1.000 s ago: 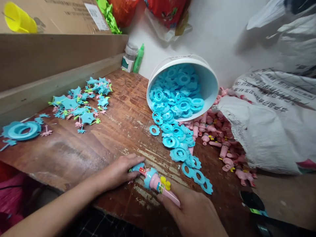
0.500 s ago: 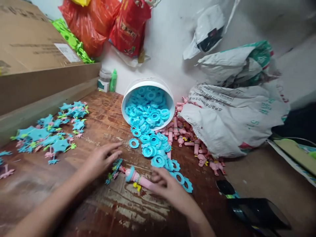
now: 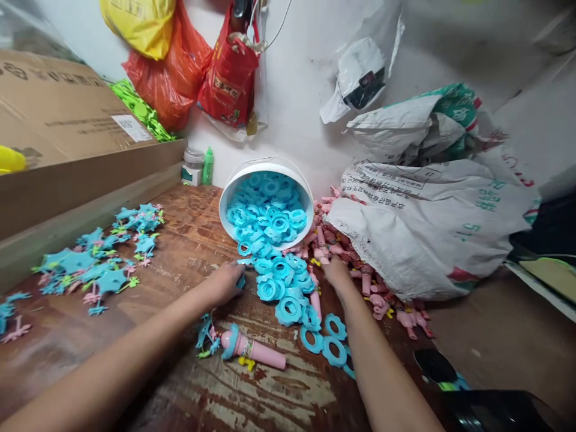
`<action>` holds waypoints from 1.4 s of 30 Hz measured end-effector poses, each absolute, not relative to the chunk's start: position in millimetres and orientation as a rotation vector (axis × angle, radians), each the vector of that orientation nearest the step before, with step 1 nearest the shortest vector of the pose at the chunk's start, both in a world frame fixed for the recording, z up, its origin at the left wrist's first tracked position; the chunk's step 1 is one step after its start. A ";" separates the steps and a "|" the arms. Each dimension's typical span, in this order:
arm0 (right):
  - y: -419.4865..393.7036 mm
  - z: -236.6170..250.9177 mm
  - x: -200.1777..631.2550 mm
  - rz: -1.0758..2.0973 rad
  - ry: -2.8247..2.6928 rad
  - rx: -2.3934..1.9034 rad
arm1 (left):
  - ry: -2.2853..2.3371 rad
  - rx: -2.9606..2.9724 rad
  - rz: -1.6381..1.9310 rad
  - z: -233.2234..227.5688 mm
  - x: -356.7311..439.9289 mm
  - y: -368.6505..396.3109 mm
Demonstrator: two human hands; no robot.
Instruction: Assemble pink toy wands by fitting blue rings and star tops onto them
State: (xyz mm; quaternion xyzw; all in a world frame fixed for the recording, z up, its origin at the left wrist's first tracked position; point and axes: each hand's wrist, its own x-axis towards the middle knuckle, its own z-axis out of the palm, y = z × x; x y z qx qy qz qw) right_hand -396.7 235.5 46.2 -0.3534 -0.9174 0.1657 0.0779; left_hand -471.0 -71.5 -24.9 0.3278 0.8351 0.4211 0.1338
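My left hand (image 3: 226, 283) is closed at the near left edge of the blue ring pile, with a scalloped blue plastic ring (image 3: 242, 281) at its fingertips. Over among the pink plastic pieces (image 3: 366, 279), my right hand (image 3: 336, 270) reaches down beside the pile. Its fingertips are partly lost among those pieces, so its grip is unclear. On the table between my forearms lies a pink wand-like toy (image 3: 265, 353) with a blue collar, a small yellow part and a cluster of small blue and green bits at its left end. Loose blue rings (image 3: 288, 309) spill from a tipped white bucket (image 3: 221, 207).
Blue star-shaped pieces (image 3: 110, 281) with pink and green bits lie at the left, near a cardboard box (image 3: 67, 114). A white woven sack (image 3: 432, 234) covers part of the pink pieces. A black object (image 3: 499, 411) is at the lower right. Bags hang on the wall.
The pink toy has been let go and lies on the table. Both hands have moved forward, the left to the blue rings, the right to the pink pieces. The view has tilted up slightly.
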 end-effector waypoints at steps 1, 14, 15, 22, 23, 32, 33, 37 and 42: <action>231.6 52.2 -380.3 0.542 -2.733 -1.036 | 2.420 0.921 1.266 -20.1 -465.9 -83.1; -25.3 -14.5 -221.3 1.100 -2.606 -0.403 | 0.720 -0.097 2.501 12.2 -333.3 -139.1; -27.9 -14.2 -224.1 1.191 -2.582 -0.403 | 0.745 -0.036 2.509 10.8 -328.1 -142.4; -38.2 -15.7 -252.6 3.122 -1.837 -0.416 | 1.278 0.389 2.292 -14.3 -339.3 -184.7; -42.2 -18.9 -256.8 3.263 -1.724 -0.443 | 1.594 0.369 2.238 -19.6 -354.0 -195.4; -30.7 -40.7 -281.1 2.516 -2.343 -0.616 | 3.377 0.033 0.884 -60.1 -431.5 -272.8; -25.3 -39.6 -280.6 2.453 -2.364 -0.607 | 3.384 0.124 0.920 -65.7 -420.6 -267.6; -9.6 -24.9 -266.8 2.143 -2.526 -0.500 | 3.069 0.544 1.338 -85.7 -363.2 -228.6; 10.0 -8.7 -234.8 1.639 -2.961 -0.461 | 2.574 0.647 1.671 -88.5 -321.4 -190.5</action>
